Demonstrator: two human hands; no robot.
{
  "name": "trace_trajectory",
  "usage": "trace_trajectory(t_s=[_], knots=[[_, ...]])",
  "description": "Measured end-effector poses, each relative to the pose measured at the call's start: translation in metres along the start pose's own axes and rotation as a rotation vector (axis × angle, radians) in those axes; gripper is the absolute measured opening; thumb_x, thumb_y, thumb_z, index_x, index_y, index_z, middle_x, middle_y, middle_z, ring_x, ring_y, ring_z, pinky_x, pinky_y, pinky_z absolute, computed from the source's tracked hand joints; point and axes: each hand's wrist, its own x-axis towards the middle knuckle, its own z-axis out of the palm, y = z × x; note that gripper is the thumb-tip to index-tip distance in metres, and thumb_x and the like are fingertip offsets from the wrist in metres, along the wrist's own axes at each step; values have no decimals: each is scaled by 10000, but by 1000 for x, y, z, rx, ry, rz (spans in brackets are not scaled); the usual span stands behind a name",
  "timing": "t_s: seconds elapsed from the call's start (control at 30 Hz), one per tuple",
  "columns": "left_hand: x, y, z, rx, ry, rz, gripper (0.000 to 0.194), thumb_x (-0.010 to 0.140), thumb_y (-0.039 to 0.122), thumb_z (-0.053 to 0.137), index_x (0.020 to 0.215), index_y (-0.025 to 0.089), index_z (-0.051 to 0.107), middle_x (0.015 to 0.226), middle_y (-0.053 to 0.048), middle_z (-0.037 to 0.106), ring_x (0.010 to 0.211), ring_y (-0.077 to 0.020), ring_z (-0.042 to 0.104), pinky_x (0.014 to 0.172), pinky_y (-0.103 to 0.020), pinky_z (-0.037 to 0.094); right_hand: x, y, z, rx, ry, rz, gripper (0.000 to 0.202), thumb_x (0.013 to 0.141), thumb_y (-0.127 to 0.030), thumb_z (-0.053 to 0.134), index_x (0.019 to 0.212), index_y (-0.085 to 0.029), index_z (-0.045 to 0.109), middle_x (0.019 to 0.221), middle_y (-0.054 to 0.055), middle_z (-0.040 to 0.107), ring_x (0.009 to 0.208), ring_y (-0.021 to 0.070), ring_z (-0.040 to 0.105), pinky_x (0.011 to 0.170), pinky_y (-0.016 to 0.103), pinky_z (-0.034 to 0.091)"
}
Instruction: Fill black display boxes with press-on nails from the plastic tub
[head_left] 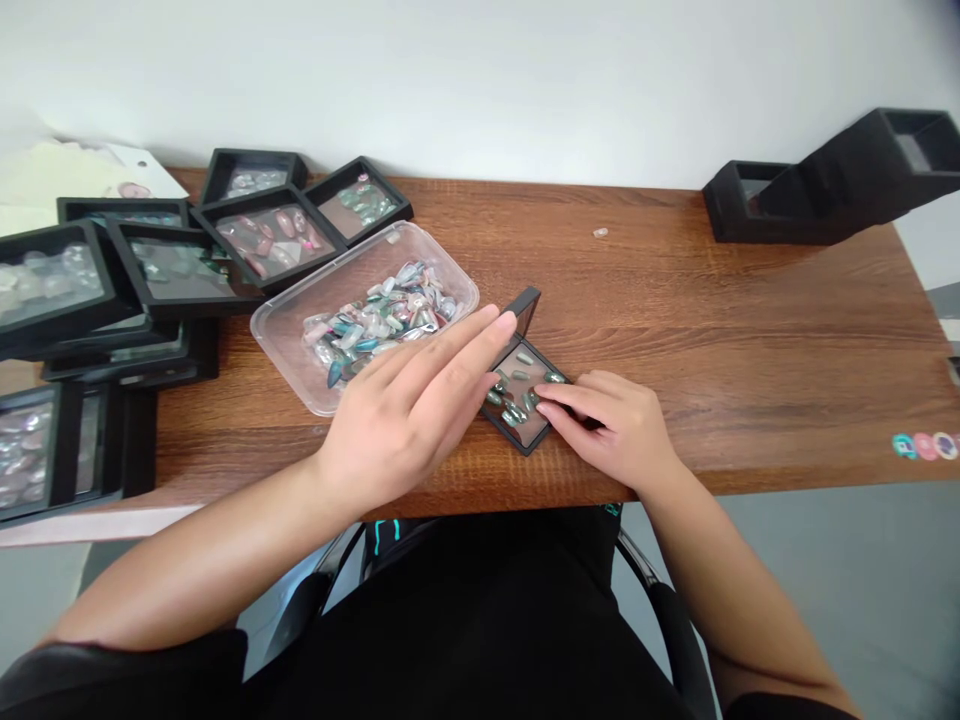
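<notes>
A small black-framed case [525,432] lies on the wooden table with its lid [527,308] raised. Several green glossy nail tips [515,413] rest inside it. My left hand [416,405] is stretched out beside the raised lid, fingers extended and close together, partly over the case's left side. The thumb and index finger of my right hand [619,425] are pinched at the right part of the case, among the nail tips. Whatever is between those fingertips is too small to make out.
A clear plastic tub [289,345] of mixed nail tips sits left of the case. Black framed cases [187,270] are piled at the left. More black boxes [825,190] stand at the back right. A small clear piece [601,232] lies behind.
</notes>
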Motion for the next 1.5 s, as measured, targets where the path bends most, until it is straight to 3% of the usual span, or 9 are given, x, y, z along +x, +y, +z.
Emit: trace_trajectory(t_s=[0.3, 0.57, 0.97, 1.5], knots=[[-2, -1, 2, 9, 0, 27, 637, 913, 101, 658, 1501, 107, 414, 1458, -84, 587, 1209, -148, 666, 1079, -242, 530, 0, -4, 2, -135, 26, -51, 174, 912, -225, 665, 1060, -209, 756, 751, -2, 666, 654, 117, 541, 618, 270, 410], [-1, -3, 0, -25, -19, 55, 679, 871, 77, 694, 1495, 98, 428, 1453, -127, 587, 1218, -182, 657, 1044, -284, 545, 1, -4, 2, -153, 5, -205, 192, 899, -164, 660, 1049, -226, 764, 672, -22, 586, 631, 131, 477, 593, 276, 366], [-1, -4, 0, -32, -26, 65, 619, 868, 70, 690, 1454, 110, 492, 1445, -121, 596, 1155, -178, 681, 1009, -290, 551, 4, -9, 5, -114, 11, -108, 84, 905, -258, 685, 922, -217, 756, 779, -25, 721, 651, 123, 612, 625, 277, 432], [-3, -4, 1, -43, -35, 79, 627, 860, 38, 677, 1454, 121, 495, 1463, -121, 578, 1147, -176, 676, 982, -301, 565, 8, -19, 11, -207, 68, 18, 157, 881, -243, 649, 739, -212, 709, 663, -45, 687, 588, 115, 601, 589, 278, 385]])
